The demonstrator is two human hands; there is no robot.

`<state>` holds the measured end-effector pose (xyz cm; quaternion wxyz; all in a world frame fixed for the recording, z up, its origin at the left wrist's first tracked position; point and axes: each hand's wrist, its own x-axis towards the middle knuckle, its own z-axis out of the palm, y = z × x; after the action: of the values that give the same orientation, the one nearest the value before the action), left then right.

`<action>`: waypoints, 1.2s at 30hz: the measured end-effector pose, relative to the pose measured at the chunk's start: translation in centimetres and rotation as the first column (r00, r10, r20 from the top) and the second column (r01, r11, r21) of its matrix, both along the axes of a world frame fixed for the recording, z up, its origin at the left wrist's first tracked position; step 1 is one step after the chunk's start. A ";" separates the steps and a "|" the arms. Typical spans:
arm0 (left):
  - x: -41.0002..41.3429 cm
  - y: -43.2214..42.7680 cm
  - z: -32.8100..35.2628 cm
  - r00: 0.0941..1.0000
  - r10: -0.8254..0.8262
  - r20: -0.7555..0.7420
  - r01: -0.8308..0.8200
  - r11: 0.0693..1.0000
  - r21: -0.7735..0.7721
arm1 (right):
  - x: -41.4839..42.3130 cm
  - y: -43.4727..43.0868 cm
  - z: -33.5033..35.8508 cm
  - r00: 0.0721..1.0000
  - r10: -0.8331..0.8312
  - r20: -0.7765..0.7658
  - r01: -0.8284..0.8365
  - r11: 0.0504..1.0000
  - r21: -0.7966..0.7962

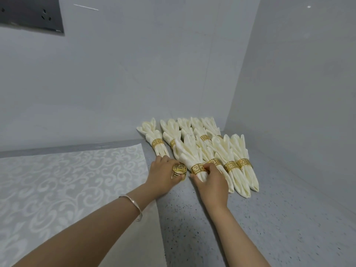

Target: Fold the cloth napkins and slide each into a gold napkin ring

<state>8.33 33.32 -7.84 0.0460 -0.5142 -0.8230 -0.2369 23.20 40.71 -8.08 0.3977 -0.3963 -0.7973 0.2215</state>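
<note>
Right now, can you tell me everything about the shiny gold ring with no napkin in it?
The empty gold metal napkin ring is a short open band with a cut-out square-spiral pattern, so you can see through it. It looks shiny and hard. It sits at the left hand, against its fingers, above the speckled grey counter, just left of the nearest ringed cream cloth napkin. Nothing is threaded through it.

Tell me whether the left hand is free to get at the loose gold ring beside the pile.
Probably yes: the left hand already rests against the empty gold ring, nothing lying between them. The right hand is busy on a ringed napkin beside it.
</note>
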 end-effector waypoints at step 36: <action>5.0 -47.5 1.3 0.995 -0.059 0.075 0.081 0.937 -0.341 | 6.5 -29.4 3.1 0.381 0.570 0.728 -0.828 0.561 -0.006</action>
<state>13.33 -14.22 -6.57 -0.0793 -0.5355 -0.8339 -0.1075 29.70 11.29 -4.96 0.0193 0.0177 -0.9975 0.0657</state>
